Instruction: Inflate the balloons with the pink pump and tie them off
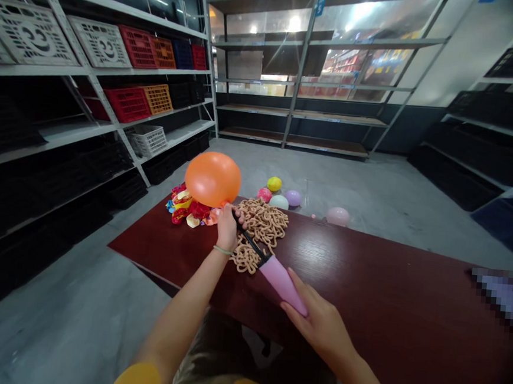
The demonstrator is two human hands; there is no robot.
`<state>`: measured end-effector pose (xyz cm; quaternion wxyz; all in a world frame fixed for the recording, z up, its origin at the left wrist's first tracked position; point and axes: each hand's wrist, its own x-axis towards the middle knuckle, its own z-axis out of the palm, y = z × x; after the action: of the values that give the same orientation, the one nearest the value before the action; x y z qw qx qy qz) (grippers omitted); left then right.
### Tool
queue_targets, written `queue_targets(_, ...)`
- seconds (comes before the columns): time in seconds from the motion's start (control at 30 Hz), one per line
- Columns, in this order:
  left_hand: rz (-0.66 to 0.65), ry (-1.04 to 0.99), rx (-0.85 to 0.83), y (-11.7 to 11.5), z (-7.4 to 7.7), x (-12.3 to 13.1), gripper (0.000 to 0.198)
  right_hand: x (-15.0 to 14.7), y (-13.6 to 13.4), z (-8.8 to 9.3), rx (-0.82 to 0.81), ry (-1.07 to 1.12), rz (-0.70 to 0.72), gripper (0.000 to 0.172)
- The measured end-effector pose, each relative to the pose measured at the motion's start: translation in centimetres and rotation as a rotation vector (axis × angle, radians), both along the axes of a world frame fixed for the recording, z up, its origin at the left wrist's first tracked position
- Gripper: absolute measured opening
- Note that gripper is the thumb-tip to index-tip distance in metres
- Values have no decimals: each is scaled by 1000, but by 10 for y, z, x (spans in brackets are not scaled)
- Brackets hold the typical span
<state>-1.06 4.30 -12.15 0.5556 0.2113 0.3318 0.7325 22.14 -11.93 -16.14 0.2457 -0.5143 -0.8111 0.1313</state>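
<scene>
An inflated orange balloon (pixel 213 178) sits on the nozzle end of a pink and black balloon pump (pixel 283 284). My left hand (pixel 228 225) is closed around the balloon's neck and the pump's black nozzle end. Around the pink barrel wraps my right hand (pixel 313 312), its fingers closed. Beneath the pump lies a heap of tan rope (pixel 265 221) on the dark red table (pixel 344 264). Crumpled, colourful foil-like pieces (pixel 191 207) are piled behind my left hand, partly under the balloon.
Beyond the table, a yellow balloon (pixel 274 184), a purple balloon (pixel 292 198) and several others rest on the floor. Shelves with a red crate (pixel 128 104) and other crates stand at left. A blurred-out flat object (pixel 503 297) lies at the table's right end.
</scene>
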Motion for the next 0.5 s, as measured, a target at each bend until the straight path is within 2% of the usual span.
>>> queue_targets(0.1,23,-39,13,10,9,-7,21,24,-11,-1,31,-8,-4,63)
queue_targets(0.2,26,-46,23,12,13,-6,21,29,-15,0,18,-18,-46,60)
queue_targets(0.3,20,-24,44,6,12,2,22,14,-8,5,-38,21,-76,57)
queue_targets(0.5,-53,46,31,-19,4,24,25,-36,20,21,-136,156,-98,58)
